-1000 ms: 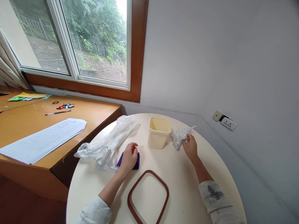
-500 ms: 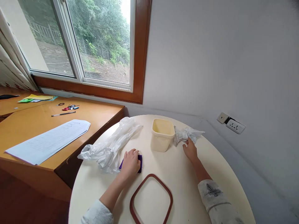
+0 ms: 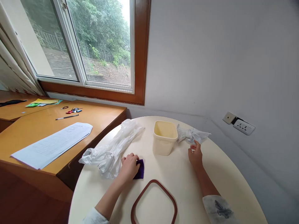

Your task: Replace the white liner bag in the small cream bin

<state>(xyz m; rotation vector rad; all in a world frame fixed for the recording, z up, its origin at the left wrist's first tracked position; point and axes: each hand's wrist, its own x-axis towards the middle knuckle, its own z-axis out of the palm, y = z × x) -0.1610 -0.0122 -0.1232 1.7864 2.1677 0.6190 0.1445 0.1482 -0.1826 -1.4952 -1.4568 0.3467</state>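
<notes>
My left hand (image 3: 129,166) rests low over the table with its fingers curled on a dark purple cloth (image 3: 140,170); the thumb lies along the cloth, and the fingertips are partly hidden. Just left of that hand lies a crumpled, translucent plastic bag (image 3: 114,149). My right hand (image 3: 195,155) is at the near side of a knotted plastic bag (image 3: 191,134), its thumb and bent fingers apart, holding nothing that I can see. Between the hands and farther back stands a cream plastic tub (image 3: 164,141), open at the top. A brown, rounded-square ring (image 3: 153,181) lies flat nearest me.
All this is on a round white table (image 3: 187,193) against the wall. A wooden desk (image 3: 105,116) adjoins on the left, bearing paper sheets (image 3: 56,144), a pen (image 3: 67,117) and keys (image 3: 74,110). A wall socket (image 3: 244,126) is at the right.
My right hand has drawn back slightly from the knotted bag. My left hand has slid a little left, showing more of the purple cloth on its right side. The view has shifted slightly.
</notes>
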